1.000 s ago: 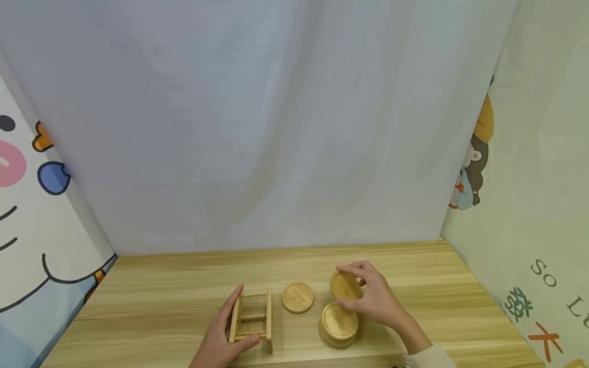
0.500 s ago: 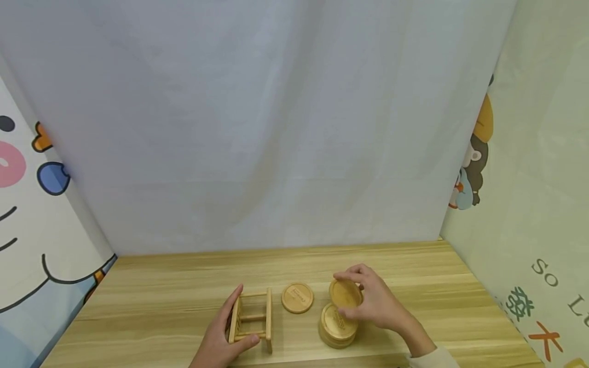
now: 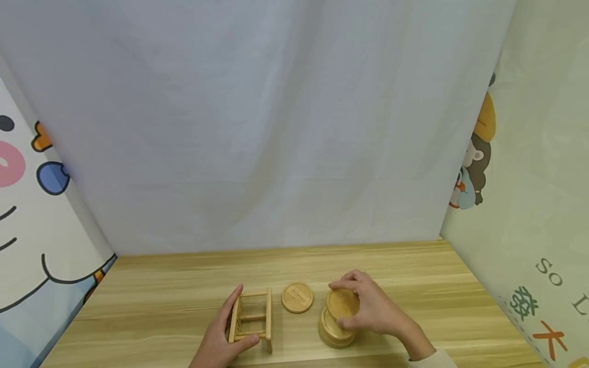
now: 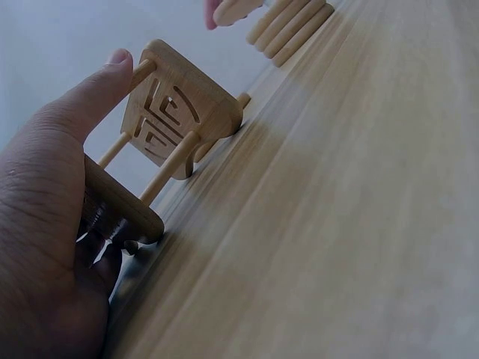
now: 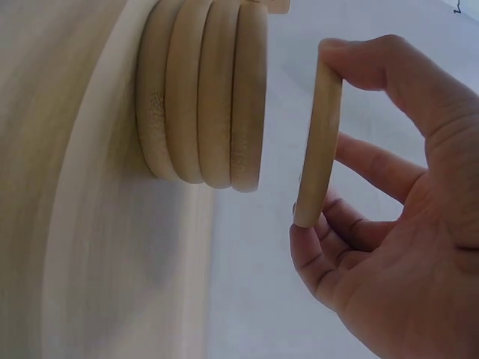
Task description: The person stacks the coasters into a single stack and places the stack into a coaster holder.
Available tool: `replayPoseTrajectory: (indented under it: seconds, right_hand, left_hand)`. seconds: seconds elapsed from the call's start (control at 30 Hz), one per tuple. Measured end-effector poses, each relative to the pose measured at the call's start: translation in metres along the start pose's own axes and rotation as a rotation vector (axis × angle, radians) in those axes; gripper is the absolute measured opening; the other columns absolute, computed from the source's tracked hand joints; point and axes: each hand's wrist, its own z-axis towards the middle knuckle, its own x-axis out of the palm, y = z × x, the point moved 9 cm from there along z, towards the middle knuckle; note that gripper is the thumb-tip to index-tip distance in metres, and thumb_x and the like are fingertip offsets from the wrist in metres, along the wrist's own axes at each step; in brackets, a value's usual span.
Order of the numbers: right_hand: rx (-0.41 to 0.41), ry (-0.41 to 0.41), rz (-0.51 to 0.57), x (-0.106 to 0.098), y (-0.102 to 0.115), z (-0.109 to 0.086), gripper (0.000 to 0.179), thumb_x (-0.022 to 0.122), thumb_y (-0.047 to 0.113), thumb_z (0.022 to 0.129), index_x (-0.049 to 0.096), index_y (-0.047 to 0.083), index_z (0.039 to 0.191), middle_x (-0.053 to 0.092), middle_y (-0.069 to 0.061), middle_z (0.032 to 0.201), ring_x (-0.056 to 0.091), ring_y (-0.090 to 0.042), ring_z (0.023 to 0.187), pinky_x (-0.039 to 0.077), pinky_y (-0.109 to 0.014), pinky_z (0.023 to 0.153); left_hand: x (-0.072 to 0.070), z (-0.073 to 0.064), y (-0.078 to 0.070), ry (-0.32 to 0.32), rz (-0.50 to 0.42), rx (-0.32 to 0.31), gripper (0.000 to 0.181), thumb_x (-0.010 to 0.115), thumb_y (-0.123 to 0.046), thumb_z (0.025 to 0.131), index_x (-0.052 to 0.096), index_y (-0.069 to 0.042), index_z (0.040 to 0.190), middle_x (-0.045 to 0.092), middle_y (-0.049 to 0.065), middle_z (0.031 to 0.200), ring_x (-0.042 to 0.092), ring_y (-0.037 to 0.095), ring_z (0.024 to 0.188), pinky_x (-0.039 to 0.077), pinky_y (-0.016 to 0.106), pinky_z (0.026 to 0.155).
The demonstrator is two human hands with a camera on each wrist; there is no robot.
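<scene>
Booth-like, screened-off corner indoors; whether within home, office or studio, cannot tell. Signs: plain pale-grey, softly creased cloth sheet (image 3: 276, 128) hung as backdrop behind yellow-brown wood-grain bench (image 3: 161, 286). Bench closed in at back and both sides. Left, white sheet-like panel (image 3: 50, 225) with big cartoon shapes in pink, blue, orange, black outlines. Right, pale-green panel (image 3: 538, 179) with dark-haired cartoon figure (image 3: 480, 166), large Latin letters (image 3: 549, 272), green Chinese character (image 3: 523, 302).
</scene>
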Motion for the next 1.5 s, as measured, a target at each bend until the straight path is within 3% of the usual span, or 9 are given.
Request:
replayPoseTrajectory:
  seconds: [0.67, 0.97, 1.33, 1.5]
  right_hand:
    - [-0.019, 0.093, 0.002, 0.011, 0.001, -0.001, 0.064, 0.096, 0.015, 0.073, 0.079, 0.006, 0.135, 0.06, 0.003, 0.121, 0.055, -0.018, 0.114, 0.052, -0.037, 0.097]
    - [-0.028, 0.115, 0.009, 0.016, 0.002, -0.001, 0.066, 0.096, 0.015, 0.073, 0.079, 0.005, 0.136, 0.06, 0.003, 0.121, 0.054, -0.016, 0.113, 0.051, -0.034, 0.096]
    - [-0.053, 0.115, -0.007, 0.018, 0.003, -0.003, 0.065, 0.095, 0.016, 0.072, 0.079, 0.005, 0.134, 0.06, 0.003, 0.12, 0.053, -0.015, 0.111, 0.05, -0.033, 0.094]
    - [-0.057, 0.119, -0.015, 0.019, 0.003, -0.002, 0.065, 0.097, 0.017, 0.072, 0.079, 0.006, 0.134, 0.06, 0.003, 0.12, 0.053, -0.015, 0.112, 0.05, -0.033, 0.094]
  left_hand:
    - [-0.001, 0.0, -0.003, 0.0, 0.012, 0.004, 0.104, 0.09, -0.03, 0.094, 0.028, -0.024, 0.178, 0.028, 0.02, 0.18, 0.033, 0.059, 0.158, 0.041, 0.08, 0.113]
    - [-0.001, -0.001, -0.001, -0.011, -0.028, -0.005, 0.106, 0.092, -0.027, 0.093, 0.029, -0.024, 0.178, 0.032, 0.024, 0.178, 0.049, 0.053, 0.149, 0.054, 0.063, 0.106]
    - [0.0, 0.001, 0.0, 0.002, -0.013, -0.002, 0.104, 0.09, -0.029, 0.095, 0.028, -0.026, 0.178, 0.028, 0.02, 0.18, 0.036, 0.057, 0.157, 0.045, 0.076, 0.112]
    - [0.0, 0.002, 0.003, -0.002, -0.024, -0.002, 0.105, 0.091, -0.027, 0.094, 0.029, -0.025, 0.178, 0.031, 0.023, 0.178, 0.046, 0.054, 0.151, 0.053, 0.066, 0.108]
